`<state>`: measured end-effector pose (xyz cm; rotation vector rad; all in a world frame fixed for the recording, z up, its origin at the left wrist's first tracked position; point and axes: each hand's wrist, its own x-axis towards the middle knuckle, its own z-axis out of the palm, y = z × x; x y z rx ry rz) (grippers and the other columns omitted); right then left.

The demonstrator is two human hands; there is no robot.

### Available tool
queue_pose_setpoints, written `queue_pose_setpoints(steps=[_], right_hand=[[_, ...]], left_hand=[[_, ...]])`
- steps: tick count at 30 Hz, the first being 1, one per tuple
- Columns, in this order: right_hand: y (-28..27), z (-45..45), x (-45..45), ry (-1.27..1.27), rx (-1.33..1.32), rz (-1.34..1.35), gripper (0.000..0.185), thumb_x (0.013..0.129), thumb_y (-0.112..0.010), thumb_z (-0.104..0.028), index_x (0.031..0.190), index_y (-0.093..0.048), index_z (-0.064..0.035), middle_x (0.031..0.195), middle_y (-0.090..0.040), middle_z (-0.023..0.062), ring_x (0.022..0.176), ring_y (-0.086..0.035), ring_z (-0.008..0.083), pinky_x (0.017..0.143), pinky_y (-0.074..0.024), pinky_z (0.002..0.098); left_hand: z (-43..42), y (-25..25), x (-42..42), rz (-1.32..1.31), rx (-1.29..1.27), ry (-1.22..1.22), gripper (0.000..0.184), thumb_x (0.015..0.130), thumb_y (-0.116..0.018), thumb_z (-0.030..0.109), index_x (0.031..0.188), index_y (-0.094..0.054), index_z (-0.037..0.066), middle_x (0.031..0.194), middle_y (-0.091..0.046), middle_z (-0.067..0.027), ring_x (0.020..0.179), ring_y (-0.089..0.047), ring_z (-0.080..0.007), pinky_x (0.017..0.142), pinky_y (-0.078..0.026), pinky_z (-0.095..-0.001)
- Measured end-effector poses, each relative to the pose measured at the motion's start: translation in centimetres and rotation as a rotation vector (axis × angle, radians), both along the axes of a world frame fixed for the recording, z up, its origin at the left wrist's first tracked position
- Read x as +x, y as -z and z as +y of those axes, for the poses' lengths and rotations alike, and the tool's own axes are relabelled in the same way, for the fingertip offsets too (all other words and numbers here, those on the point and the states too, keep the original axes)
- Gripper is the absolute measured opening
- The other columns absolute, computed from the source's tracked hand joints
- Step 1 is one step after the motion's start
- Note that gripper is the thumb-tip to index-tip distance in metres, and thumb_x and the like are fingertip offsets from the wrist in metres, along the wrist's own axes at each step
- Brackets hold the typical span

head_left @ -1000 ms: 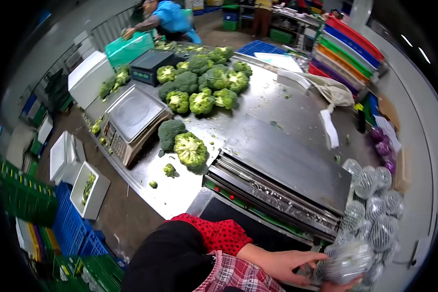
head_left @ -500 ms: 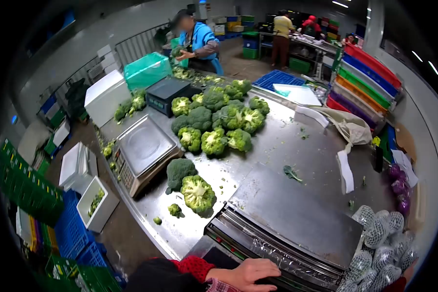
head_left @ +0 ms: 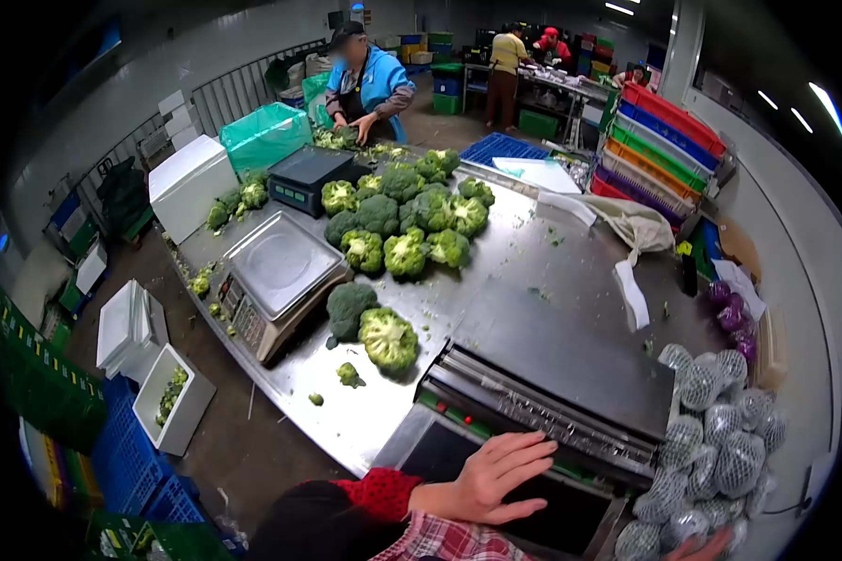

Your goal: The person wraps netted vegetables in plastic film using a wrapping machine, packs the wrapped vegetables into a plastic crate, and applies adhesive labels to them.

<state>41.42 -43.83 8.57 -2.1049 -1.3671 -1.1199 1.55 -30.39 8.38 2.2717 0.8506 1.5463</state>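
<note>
My left hand has its fingers spread, palm down, at the front edge of a film-wrapping machine with rollers and a flat metal top. It holds nothing. At the bottom right, my right hand shows only in part, blurred, against several round items in white mesh sleeves; its grip is not clear. Left of the machine lie a cut-side-up broccoli head, another broccoli head and a small floret. A pile of broccoli sits farther back.
A scale and a dark scale stand on the steel table. Stacked coloured crates rise at the right, near purple wrapped vegetables. A foam box is on the floor. A co-worker in blue handles broccoli across the table.
My view has shifted. My left hand has lifted and spread its fingers over the machine's front. My right hand has come in over the mesh-sleeved items. The co-worker's hands have lowered to the table.
</note>
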Motion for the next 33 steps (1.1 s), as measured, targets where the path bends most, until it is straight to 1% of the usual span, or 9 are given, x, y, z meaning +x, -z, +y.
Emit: queue_pose_setpoints(steps=[9, 13, 14, 15, 19, 24, 29, 30, 33], right_hand=[[7.0, -11.2, -13.9, -0.076, -0.055, 0.566, 0.05, 0.092, -0.058, -0.028, 0.125, -0.052, 0.0096, 0.121, -0.056, 0.0296, 0.111, -0.054, 0.0456, 0.101, -0.0411, 0.0479], [25.2, -14.8, -2.7, 0.108, -0.029, 0.668, 0.047, 0.099, -0.052, -0.022, 0.138, -0.041, 0.0021, 0.135, -0.047, 0.0201, 0.11, -0.053, 0.0318, 0.093, -0.0443, 0.0394], [13.4, -12.5, -9.9, -0.002, 0.075, 0.748, 0.05, 0.091, -0.059, -0.035, 0.126, -0.056, 0.002, 0.121, -0.056, 0.0262, 0.106, -0.056, 0.0431, 0.094, -0.0445, 0.0507], [14.8, -11.7, -8.6, -0.127, 0.06, 0.991, 0.047, 0.097, -0.052, -0.01, 0.141, -0.038, 0.0008, 0.137, -0.045, 0.0185, 0.113, -0.053, 0.0291, 0.09, -0.0459, 0.0369], [14.4, -10.1, -12.6, -0.31, -0.137, 1.311, 0.036, 0.092, -0.059, -0.01, 0.126, -0.052, 0.0012, 0.11, -0.059, 0.0138, 0.092, -0.058, 0.0194, 0.08, -0.0475, 0.03], [17.7, -15.1, -16.0, -0.648, -0.51, 1.272, 0.034, 0.086, -0.067, -0.015, 0.115, -0.059, -0.0004, 0.102, -0.062, 0.0145, 0.083, -0.064, 0.0248, 0.071, -0.0519, 0.034], [21.6, -27.9, -13.4, -0.478, -0.789, 1.401, 0.04, 0.084, -0.07, -0.022, 0.117, -0.058, -0.0027, 0.1, -0.066, 0.0178, 0.086, -0.067, 0.0302, 0.075, -0.0533, 0.0389], [22.8, -30.7, -12.4, -0.435, -0.745, 1.423, 0.043, 0.083, -0.071, -0.023, 0.119, -0.057, -0.0036, 0.1, -0.066, 0.0177, 0.085, -0.067, 0.0304, 0.075, -0.0534, 0.0393], [22.0, -37.3, -7.9, -0.234, -0.498, 1.413, 0.053, 0.08, -0.072, -0.018, 0.127, -0.052, -0.0014, 0.101, -0.065, 0.0209, 0.082, -0.066, 0.0319, 0.074, -0.0531, 0.0408]], left_hand=[[8.9, 0.6, -8.7, 0.448, 0.342, -0.546, 0.088, 0.074, -0.076, 0.042, 0.146, -0.037, 0.011, 0.146, -0.039, -0.0234, 0.137, -0.036, -0.0413, 0.11, -0.024, -0.0598], [19.7, -9.4, -20.6, 0.588, 0.631, -1.148, 0.092, 0.072, -0.073, 0.046, 0.147, -0.035, 0.007, 0.153, -0.031, -0.0173, 0.142, -0.028, -0.0355, 0.11, -0.023, -0.0574], [19.8, -11.7, -22.4, 0.569, 0.462, -1.342, 0.088, 0.074, -0.072, 0.045, 0.144, -0.038, 0.005, 0.153, -0.032, -0.0161, 0.142, -0.029, -0.0352, 0.111, -0.023, -0.055], [19.3, -13.4, -23.8, 0.474, 0.407, -1.415, 0.082, 0.076, -0.069, 0.046, 0.14, -0.042, 0.004, 0.151, -0.035, -0.0177, 0.141, -0.028, -0.0372, 0.11, -0.024, -0.0575], [9.6, -8.8, -23.5, 0.004, 0.308, -1.011, 0.057, 0.083, -0.071, 0.025, 0.131, -0.051, 0.0, 0.137, -0.05, -0.0199, 0.133, -0.039, -0.0401, 0.11, -0.03, -0.048], [-16.6, 12.4, -9.4, -0.026, -0.223, -0.639, 0.068, 0.076, -0.061, 0.003, 0.138, -0.036, -0.009, 0.135, -0.045, -0.0278, 0.124, -0.046, -0.0383, 0.106, -0.034, -0.0431], [-30.2, 21.5, -1.8, 1.226, -1.013, 0.131, 0.061, 0.085, -0.058, 0.058, 0.123, -0.06, 0.011, 0.122, -0.059, -0.0188, 0.11, -0.057, -0.0381, 0.094, -0.044, -0.0489], [-30.9, 24.5, -2.3, 1.081, -0.595, 0.243, 0.061, 0.085, -0.054, 0.062, 0.114, -0.063, 0.01, 0.116, -0.063, -0.0141, 0.105, -0.06, -0.037, 0.091, -0.046, -0.0492], [-29.2, 21.0, 1.8, 1.173, -1.12, 0.253, 0.07, 0.085, -0.052, 0.064, 0.13, -0.053, 0.01, 0.129, -0.059, -0.0119, 0.114, -0.057, -0.0348, 0.095, -0.044, -0.0488]])
